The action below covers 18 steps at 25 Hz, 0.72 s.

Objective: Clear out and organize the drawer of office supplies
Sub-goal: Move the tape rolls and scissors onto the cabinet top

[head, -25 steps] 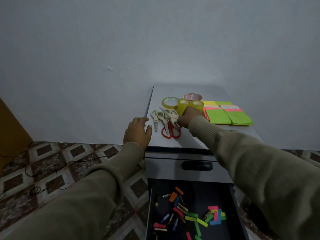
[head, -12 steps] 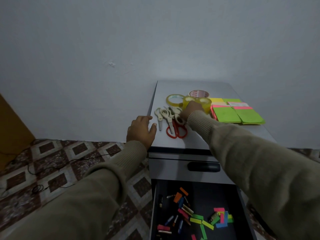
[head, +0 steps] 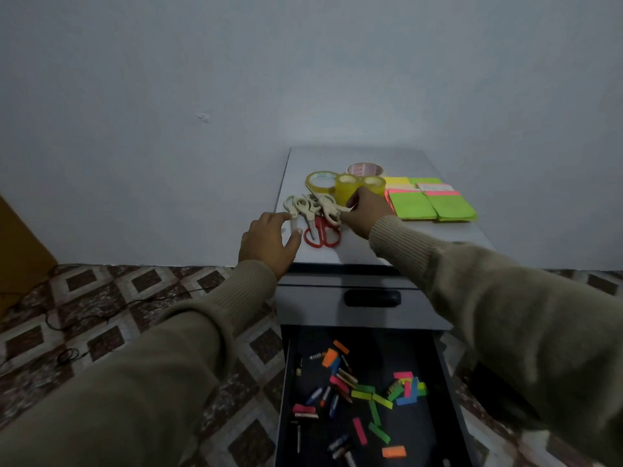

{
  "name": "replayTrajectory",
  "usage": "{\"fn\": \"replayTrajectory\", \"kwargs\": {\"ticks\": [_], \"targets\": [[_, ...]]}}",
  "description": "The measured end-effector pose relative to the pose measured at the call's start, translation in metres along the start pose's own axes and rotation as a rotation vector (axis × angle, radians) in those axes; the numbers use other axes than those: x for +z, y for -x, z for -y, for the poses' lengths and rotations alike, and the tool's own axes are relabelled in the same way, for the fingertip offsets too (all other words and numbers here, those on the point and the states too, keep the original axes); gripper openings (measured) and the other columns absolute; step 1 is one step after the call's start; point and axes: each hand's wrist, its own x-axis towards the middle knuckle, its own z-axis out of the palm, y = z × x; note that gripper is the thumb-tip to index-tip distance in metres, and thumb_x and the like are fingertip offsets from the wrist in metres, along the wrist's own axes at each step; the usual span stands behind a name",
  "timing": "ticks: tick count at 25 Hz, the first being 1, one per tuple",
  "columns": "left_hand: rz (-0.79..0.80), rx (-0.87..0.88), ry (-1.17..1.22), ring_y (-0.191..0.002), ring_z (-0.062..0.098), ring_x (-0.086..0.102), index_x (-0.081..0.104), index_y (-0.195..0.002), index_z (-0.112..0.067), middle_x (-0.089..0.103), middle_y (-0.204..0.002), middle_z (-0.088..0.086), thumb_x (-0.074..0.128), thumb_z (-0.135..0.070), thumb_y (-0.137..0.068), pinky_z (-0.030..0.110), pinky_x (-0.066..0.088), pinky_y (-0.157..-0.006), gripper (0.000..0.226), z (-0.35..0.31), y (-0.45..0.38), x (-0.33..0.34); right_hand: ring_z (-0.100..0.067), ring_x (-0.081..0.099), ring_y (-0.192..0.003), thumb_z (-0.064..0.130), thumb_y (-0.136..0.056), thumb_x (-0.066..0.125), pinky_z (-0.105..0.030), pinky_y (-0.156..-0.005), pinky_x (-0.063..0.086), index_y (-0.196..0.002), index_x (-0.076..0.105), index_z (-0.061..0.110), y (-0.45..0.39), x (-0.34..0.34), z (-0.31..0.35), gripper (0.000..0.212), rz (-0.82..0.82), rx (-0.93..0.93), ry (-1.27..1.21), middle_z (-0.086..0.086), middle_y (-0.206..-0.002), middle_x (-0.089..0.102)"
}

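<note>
Scissors work up on the grey cabinet counter (head: 397,244), centre of frame. Right hand (head: 365,210) reaching in beside the cream-handled plastic scissors (head: 325,205), fingers curled towards the handles, apparently pinching at them, though from behind the knuckles cannot tell for certain. Left hand (head: 269,242) flat and relaxed at the counter's left edge, fingers spread, fingertips touching another cream pair (head: 292,210), gripping nothing. Red-handled scissors (head: 322,234) lying just below, loops towards the camera. Behind, yellow translucent tape rolls (head: 347,188) standing together, bright green and pink sticky-note pads (head: 435,203) laid out to the right.

Down at lower centre, open dark drawer (head: 445,365), scattered with small neon paper tabs (head: 372,396) and what look like short pens or markers (head: 333,404), too small to tell.

Handling, by judgement: scissors stiff, light, smooth plastic loops, likely to slide and tangle; best taken by the handles, blades shut and pointing away. Paper tabs flimsy and nearly weightless; probably better gathered in a pinch or swept together than picked singly. Drawer far from cleared.
</note>
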Motion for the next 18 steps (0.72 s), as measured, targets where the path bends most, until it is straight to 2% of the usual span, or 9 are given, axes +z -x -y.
{"fn": "replayTrajectory", "kwargs": {"ticks": [4,7,11,15,18], "targets": [[0.018,0.063,0.011,-0.116,0.026,0.047,0.053,-0.127,-0.013,0.053,-0.127,0.008,0.034,-0.050,-0.075,0.037,0.039,-0.097,0.066,-0.014,0.036,0.006,-0.025,0.056,-0.103,0.021,-0.085,0.060,-0.030,-0.085,0.043,-0.108,0.056,0.010,0.045,-0.010,-0.030,0.026,0.019,-0.041,0.041,-0.010,-0.111,0.061],[0.030,0.134,0.001,-0.108,0.028,0.053,0.057,-0.121,-0.010,0.058,-0.119,0.010,0.033,-0.056,-0.073,0.037,0.044,-0.090,0.071,-0.020,0.072,0.018,-0.022,0.056,-0.098,0.017,-0.085,0.060,-0.026,-0.080,0.041,-0.104,0.058,0.010,0.084,-0.017,-0.057,0.020,0.064,-0.059,0.055,-0.006,-0.099,0.059],[0.043,0.256,-0.019,-0.095,0.034,0.062,0.064,-0.110,-0.001,0.064,-0.104,0.018,0.041,-0.047,-0.077,0.040,0.051,-0.083,0.061,-0.017,0.112,0.044,-0.022,0.059,-0.091,0.014,-0.085,0.061,-0.025,-0.077,0.043,-0.094,0.059,0.014,0.124,-0.012,-0.096,0.009,0.132,-0.063,0.076,-0.007,-0.099,0.064],[0.246,0.212,-0.111,-0.114,0.031,0.051,0.054,-0.125,-0.009,0.055,-0.124,0.013,0.055,-0.039,-0.087,0.041,0.042,-0.096,0.048,-0.013,0.138,0.070,-0.022,0.059,-0.092,0.012,-0.084,0.063,-0.021,-0.076,0.039,-0.096,0.061,0.011,0.152,0.008,-0.137,0.012,0.205,-0.009,0.110,-0.007,-0.098,0.063],[0.337,0.208,-0.183,-0.117,0.027,0.048,0.051,-0.129,-0.013,0.051,-0.128,0.009,0.059,-0.033,-0.088,0.036,0.038,-0.098,0.046,-0.001,0.155,0.094,-0.023,0.060,-0.100,0.008,-0.083,0.063,-0.020,-0.079,0.039,-0.100,0.063,0.008,0.164,0.027,-0.166,0.018,0.254,0.029,0.152,-0.009,-0.105,0.066]]}}
